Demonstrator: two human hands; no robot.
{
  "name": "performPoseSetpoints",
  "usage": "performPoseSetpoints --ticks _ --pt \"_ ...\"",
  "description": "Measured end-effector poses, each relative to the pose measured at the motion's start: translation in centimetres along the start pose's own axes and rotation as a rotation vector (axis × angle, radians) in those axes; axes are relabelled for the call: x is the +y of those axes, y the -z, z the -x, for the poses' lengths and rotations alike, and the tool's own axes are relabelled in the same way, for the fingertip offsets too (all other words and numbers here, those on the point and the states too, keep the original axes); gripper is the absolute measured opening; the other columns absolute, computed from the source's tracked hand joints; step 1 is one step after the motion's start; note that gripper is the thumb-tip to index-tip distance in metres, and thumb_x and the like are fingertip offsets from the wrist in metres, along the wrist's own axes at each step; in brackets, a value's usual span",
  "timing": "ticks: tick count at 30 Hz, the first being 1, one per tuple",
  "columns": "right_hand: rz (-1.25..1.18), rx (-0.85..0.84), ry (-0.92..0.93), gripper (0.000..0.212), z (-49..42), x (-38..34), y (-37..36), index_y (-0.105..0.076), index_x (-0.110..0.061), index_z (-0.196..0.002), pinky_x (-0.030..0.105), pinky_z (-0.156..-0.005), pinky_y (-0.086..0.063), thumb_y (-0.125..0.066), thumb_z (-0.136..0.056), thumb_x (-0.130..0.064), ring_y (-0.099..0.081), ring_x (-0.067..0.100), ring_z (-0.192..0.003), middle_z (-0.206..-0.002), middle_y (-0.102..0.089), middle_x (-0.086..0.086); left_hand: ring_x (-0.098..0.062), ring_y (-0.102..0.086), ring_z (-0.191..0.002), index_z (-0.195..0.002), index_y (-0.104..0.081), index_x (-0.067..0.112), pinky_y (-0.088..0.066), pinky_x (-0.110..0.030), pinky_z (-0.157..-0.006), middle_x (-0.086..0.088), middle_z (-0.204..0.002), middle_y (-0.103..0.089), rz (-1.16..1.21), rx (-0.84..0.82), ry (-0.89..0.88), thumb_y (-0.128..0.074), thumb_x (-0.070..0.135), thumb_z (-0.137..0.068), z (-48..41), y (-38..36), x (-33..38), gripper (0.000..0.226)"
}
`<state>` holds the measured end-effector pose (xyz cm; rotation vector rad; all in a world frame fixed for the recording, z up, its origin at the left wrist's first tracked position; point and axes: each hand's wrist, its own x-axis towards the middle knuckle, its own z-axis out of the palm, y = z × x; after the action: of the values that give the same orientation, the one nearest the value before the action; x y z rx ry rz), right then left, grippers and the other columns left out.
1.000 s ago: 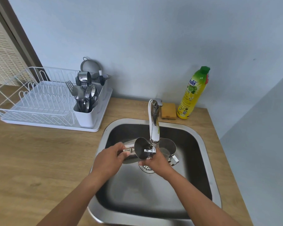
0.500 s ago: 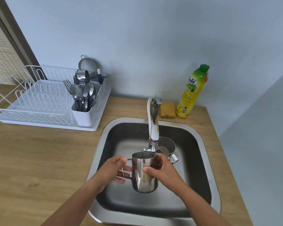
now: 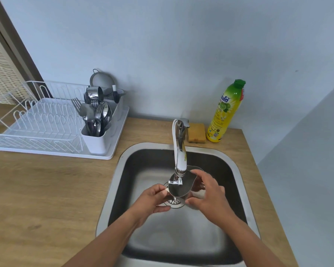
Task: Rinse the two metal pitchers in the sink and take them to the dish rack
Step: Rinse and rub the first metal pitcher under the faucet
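Gripping the pitcher (image 3: 178,190) from both sides, the two hands hold it inside the sink (image 3: 112,189), above the drain (image 3: 174,202) and directly under the faucet (image 3: 178,151) tip. The pitcher is tilted, its open mouth facing the camera.

- Left hand (image 3: 152,199): thumb and fingers pinch the pitcher's left edge. The handle cannot be seen.
- Right hand (image 3: 208,193): fingers curled round the pitcher's right side, index on the upper rim, thumb below.
- Second pitcher (image 3: 196,167): stands in the sink behind the right hand. Only part of its rim shows.

Materials: both pitchers are polished metal. The sink is brushed steel with rounded corners and a perforated drain. The faucet is a chrome, arched tube. The counter (image 3: 37,189) is wood-grain.

The dish rack (image 3: 46,122), white wire on a white tray, sits on the counter left of the sink. Its caddy (image 3: 96,139) holds forks and spoons.

Behind the sink, a yellow sponge (image 3: 196,132) lies just beside a yellow bottle (image 3: 225,112) with a green cap. The bottle label shows limes and blue lettering; the wording cannot be read with certainty.
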<state>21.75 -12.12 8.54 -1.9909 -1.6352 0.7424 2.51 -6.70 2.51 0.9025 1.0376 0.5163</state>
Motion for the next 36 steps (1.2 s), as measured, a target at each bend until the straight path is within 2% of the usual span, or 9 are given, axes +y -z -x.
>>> performPoseSetpoints --ticks 5,9,12,14,20,24,28,32,36 --pt "-0.052 0.035 -0.009 0.081 -1.3 1.7 -2.1 -0.034 -0.050 -0.130 0.016 -0.088 -0.030 -0.085 -0.071 -0.029 -0.049 0.014 -0.120 -0.128 -0.055 -0.020 -0.014 -0.062 -0.093 -0.095 -0.061 0.003 -0.057 -0.023 -0.078 -0.007 -0.108 -0.066 -0.101 0.135 -0.128 -0.052 0.005 -0.098 0.0 0.1 1.6 0.010" --pt "-0.250 0.065 -0.029 0.084 -2.1 1.8 -3.9 -0.034 -0.060 -0.120 0.033 -0.097 -0.047 -0.084 -0.068 -0.016 -0.053 0.016 -0.122 -0.123 -0.056 -0.025 -0.019 -0.066 -0.104 -0.093 -0.065 0.005 -0.055 -0.024 -0.081 0.013 -0.113 -0.070 -0.256 0.207 -0.213 -0.057 0.008 -0.096 0.7 1.3 2.5 0.009" --pt "-0.373 0.020 -0.063 0.087 -2.3 1.3 -5.0 -0.036 -0.065 -0.111 0.032 -0.098 -0.051 -0.084 -0.068 -0.006 -0.057 0.010 -0.118 -0.123 -0.058 -0.019 -0.007 -0.067 -0.092 -0.092 -0.070 0.031 -0.053 -0.030 -0.085 0.028 -0.098 -0.071 -0.539 0.294 -0.307 -0.060 0.019 -0.094 1.5 2.4 2.9 0.016" --pt "-0.437 -0.019 -0.084 0.087 -2.5 1.2 -5.9 -0.039 -0.062 -0.115 0.037 -0.099 -0.053 -0.085 -0.067 -0.005 -0.059 0.013 -0.118 -0.126 -0.060 -0.013 -0.001 -0.065 -0.093 -0.093 -0.067 0.042 -0.053 -0.030 -0.085 0.025 -0.095 -0.071 -0.731 0.359 -0.345 -0.059 0.026 -0.094 2.2 2.8 3.2 0.018" --pt "-0.577 -0.240 -0.168 0.073 -1.8 1.7 -6.7 -0.051 -0.031 -0.124 0.036 -0.101 -0.052 -0.088 -0.063 -0.017 -0.064 0.016 -0.113 -0.122 -0.066 -0.002 -0.009 -0.062 -0.075 -0.090 -0.055 0.033 -0.051 -0.033 -0.070 0.009 -0.083 -0.068 -1.030 0.414 -0.328 -0.047 0.037 -0.099 3.7 2.9 3.9 0.013" --pt "-0.614 -0.312 -0.228 0.053 -0.7 2.5 -5.5 -0.052 -0.022 -0.119 0.021 -0.090 -0.052 -0.081 -0.077 -0.011 -0.064 0.012 -0.109 -0.115 -0.067 -0.002 -0.015 -0.072 -0.075 -0.091 -0.056 0.025 -0.060 -0.034 -0.058 0.006 -0.090 -0.074 -0.706 0.297 -0.156 -0.045 0.035 -0.100 3.6 3.3 2.4 0.017" --pt "-0.602 -0.288 -0.236 0.062 -0.8 3.3 -4.3 -0.048 -0.025 -0.129 0.021 -0.095 -0.047 -0.081 -0.077 -0.014 -0.058 0.015 -0.118 -0.122 -0.064 -0.006 -0.027 -0.072 -0.089 -0.100 -0.054 0.005 -0.058 -0.037 -0.061 -0.001 -0.101 -0.074 -0.367 0.167 -0.063 -0.047 0.024 -0.101 3.4 1.9 0.7 0.020" --pt "-0.582 -0.273 -0.222 0.077 -1.0 3.7 -5.0 -0.044 -0.042 -0.127 0.040 -0.109 -0.044 -0.084 -0.066 -0.017 -0.054 0.016 -0.124 -0.132 -0.057 -0.007 -0.026 -0.067 -0.098 -0.095 -0.058 0.009 -0.062 -0.033 -0.074 -0.009 -0.097 -0.069 -0.454 0.209 -0.136 -0.050 0.023 -0.100 2.5 1.9 0.3 0.017" --pt "-0.557 -0.322 -0.250 0.071 -1.2 4.0 -5.0 -0.048 -0.036 -0.127 0.040 -0.108 -0.045 -0.085 -0.068 -0.021 -0.058 0.016 -0.121 -0.128 -0.062 -0.004 -0.023 -0.071 -0.088 -0.092 -0.058 0.014 -0.061 -0.035 -0.066 0.001 -0.096 -0.075 -0.479 0.173 -0.094 -0.051 0.025 -0.099 2.3 2.7 0.3 0.015"
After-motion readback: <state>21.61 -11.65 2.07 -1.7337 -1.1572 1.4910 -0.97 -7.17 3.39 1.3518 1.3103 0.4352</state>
